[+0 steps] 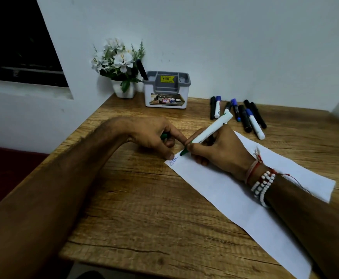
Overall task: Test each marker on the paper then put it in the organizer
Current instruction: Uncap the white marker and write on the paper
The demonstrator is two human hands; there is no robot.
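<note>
My right hand (221,152) grips a white marker (211,129) with a green tip, and the tip touches the far-left corner of the white paper (235,200). A blue scribble (173,160) sits beside the tip. My left hand (154,135) curls around a green cap (164,136), with a fingertip pressing the paper's corner. The grey and white organizer (166,91) stands at the back of the desk and holds one dark marker (142,70). Several loose markers (243,115), black and blue-capped, lie at the back right.
A white pot of white flowers (120,63) stands left of the organizer against the wall. The wooden desk (136,198) ends at its left and front edges. A dark window opening (17,41) is at the upper left.
</note>
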